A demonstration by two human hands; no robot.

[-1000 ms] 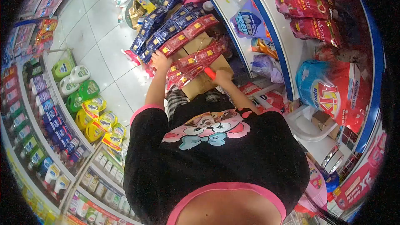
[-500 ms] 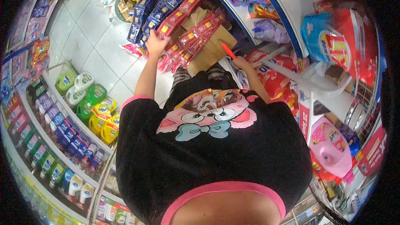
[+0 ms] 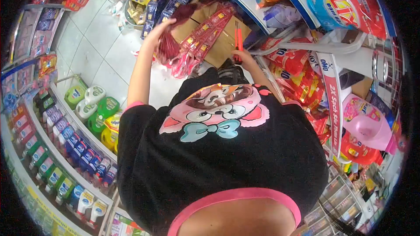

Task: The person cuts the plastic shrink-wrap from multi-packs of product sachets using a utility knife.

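My left hand (image 3: 161, 29) is closed at the edge of a strip of red sachets (image 3: 169, 47), which is blurred and bunched below the fingers. My right hand (image 3: 246, 57) grips a slim red tool, apparently a box cutter (image 3: 238, 37), pointing away from me above the cardboard; its tip is not clear. Between the hands, another strip of red sachets (image 3: 205, 35) lies across an opened cardboard box (image 3: 218, 51). Strips of dark blue sachets (image 3: 177, 1) lie beyond my left hand.
A round tub (image 3: 127, 14) with gold packets stands on the tiled floor (image 3: 94, 46). Shelves with bottles and packs line my left. At right are detergent bags (image 3: 295, 67), a white plastic arm (image 3: 319, 46) and a pink bottle (image 3: 369, 122).
My left hand has shifted slightly up, and the red strip beside it has turned and bunched up, showing a darker side. The red tool in my right hand now points more straight ahead.
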